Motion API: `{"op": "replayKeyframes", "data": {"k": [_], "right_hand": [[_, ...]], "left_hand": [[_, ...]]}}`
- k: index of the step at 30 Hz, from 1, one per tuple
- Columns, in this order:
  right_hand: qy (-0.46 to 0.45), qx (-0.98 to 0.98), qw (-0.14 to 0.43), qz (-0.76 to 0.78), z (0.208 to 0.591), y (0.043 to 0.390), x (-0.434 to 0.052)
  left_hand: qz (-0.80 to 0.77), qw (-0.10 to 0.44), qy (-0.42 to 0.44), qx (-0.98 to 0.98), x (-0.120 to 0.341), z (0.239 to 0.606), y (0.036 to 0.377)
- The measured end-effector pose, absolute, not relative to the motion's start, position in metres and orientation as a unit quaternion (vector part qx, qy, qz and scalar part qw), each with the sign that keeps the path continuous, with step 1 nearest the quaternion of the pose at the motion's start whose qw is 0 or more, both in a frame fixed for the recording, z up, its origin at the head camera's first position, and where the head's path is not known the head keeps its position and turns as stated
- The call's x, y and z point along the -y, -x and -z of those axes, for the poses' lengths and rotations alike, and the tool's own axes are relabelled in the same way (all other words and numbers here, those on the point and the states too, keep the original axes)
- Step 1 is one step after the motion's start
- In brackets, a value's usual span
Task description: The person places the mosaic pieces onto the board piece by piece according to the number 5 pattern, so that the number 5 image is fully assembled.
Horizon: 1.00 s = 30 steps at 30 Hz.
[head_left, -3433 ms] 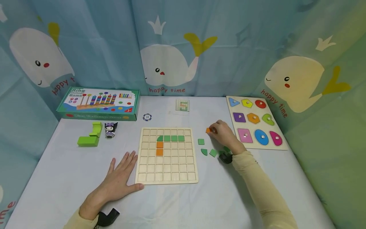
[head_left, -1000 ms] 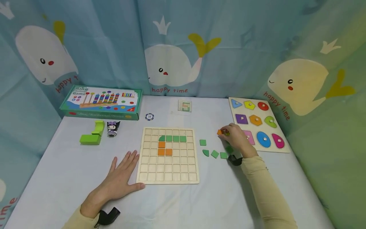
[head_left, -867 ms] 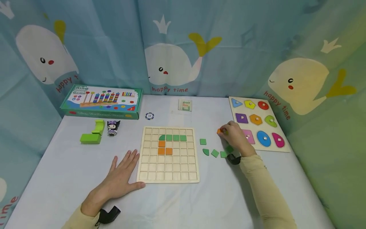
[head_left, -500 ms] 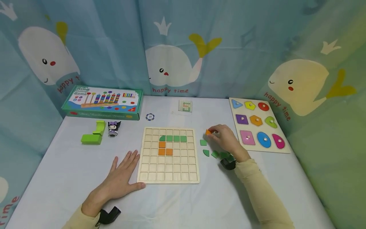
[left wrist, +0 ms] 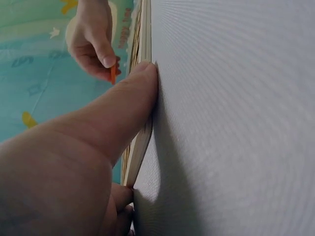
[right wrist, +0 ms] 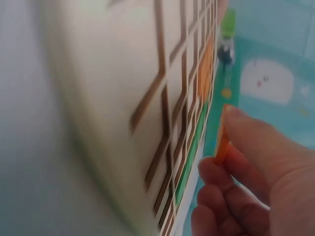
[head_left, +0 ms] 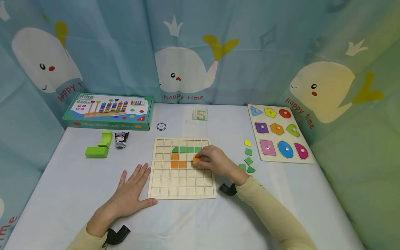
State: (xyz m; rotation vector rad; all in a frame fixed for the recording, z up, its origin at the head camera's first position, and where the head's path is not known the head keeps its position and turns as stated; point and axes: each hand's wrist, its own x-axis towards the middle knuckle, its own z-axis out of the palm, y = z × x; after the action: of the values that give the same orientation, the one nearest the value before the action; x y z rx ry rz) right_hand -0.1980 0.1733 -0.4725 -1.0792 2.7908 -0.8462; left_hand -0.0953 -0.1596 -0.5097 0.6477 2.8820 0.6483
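A pale wooden grid board (head_left: 181, 191) lies mid-table. A row of green tiles (head_left: 183, 149) sits in it, with three orange tiles (head_left: 174, 164) below in an L shape. My right hand (head_left: 217, 161) pinches an orange square tile (head_left: 196, 160) between thumb and fingers over the board's right half. In the right wrist view this tile (right wrist: 222, 142) stands on edge in the pinch, apart from the grid. My left hand (head_left: 129, 194) lies spread on the table, its fingertips and thumb at the board's left edge and lower left corner. The left wrist view shows the thumb (left wrist: 133, 93) against the board's side.
Right of the board lie several loose green pieces (head_left: 248, 160) and a yellow piece (head_left: 247, 143). A shape puzzle (head_left: 306, 142) is behind them. At the back are a game box (head_left: 107, 125), a chip (head_left: 161, 126) and a pattern card (head_left: 199, 114); at left, green blocks (head_left: 96, 152) and a figurine (head_left: 120, 140).
A third orange tile came to lie in the grid between the first two frames. My right hand then took another orange tile and carried it left over the board. My left hand stayed put.
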Motion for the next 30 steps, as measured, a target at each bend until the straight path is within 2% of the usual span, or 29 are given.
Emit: {"op": "replayKeyframes", "data": {"k": [8,30], "right_hand": [[0.376,-0.896,0.026,0.235,0.474,0.194,-0.157],[0.358,-0.903,0.021,0.236,0.482,0.194,-0.156]], "left_hand": [[-0.214,0.058,-0.215,-0.951,0.158,0.508,0.095],[-0.213,0.053,-0.214,-0.952,0.16,0.511,0.095]]}}
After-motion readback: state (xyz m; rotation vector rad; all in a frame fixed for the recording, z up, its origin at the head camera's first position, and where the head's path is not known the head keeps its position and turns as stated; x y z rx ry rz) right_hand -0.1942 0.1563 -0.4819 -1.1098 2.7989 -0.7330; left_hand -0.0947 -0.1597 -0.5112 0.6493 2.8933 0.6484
